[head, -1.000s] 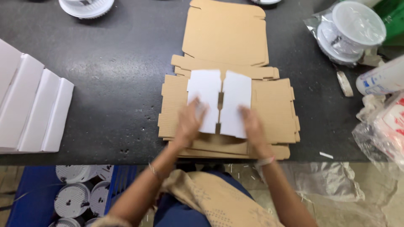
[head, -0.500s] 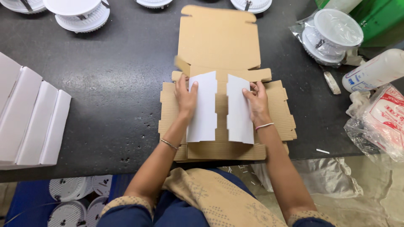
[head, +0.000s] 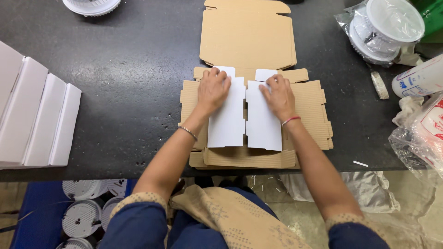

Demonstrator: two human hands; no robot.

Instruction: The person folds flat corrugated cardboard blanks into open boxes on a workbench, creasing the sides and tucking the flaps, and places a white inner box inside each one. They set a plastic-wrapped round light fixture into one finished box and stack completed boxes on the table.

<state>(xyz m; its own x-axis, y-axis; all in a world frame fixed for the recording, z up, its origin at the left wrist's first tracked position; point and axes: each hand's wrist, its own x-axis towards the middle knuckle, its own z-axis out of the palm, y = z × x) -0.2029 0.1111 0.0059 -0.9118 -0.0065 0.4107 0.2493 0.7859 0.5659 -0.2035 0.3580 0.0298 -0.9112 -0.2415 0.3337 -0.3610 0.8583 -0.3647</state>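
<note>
Left hand: the left hand [head: 213, 90] is lying flat, fingers spread, pressing the far end of the left panel [head: 227, 115]; it is clasping nothing.
Right hand: the right hand [head: 278, 94] is lying flat too, palm down on the far end of the right panel [head: 263, 117], fingers loosely curled, gripping nothing.
Panels: two white panels are lying side by side, nearly touching, on a brown blank [head: 258, 120] at the near edge of the table [head: 124, 83].
Blanks: at least two are showing; a second blank [head: 247, 37] is lying flat just beyond the first.
Containers: a clear bag [head: 369, 37] at far right is holding a round white fixture [head: 394, 18]; a blue crate [head: 32, 216] under the table is holding several more round white fixtures [head: 80, 216].
White boxes: a folded stack [head: 32, 115] is sitting at left, well apart from the hands.
Around: a white bottle [head: 420, 78] and crumpled plastic [head: 422, 133] are crowding the right edge; another fixture [head: 90, 5] is sitting at the far left edge.
</note>
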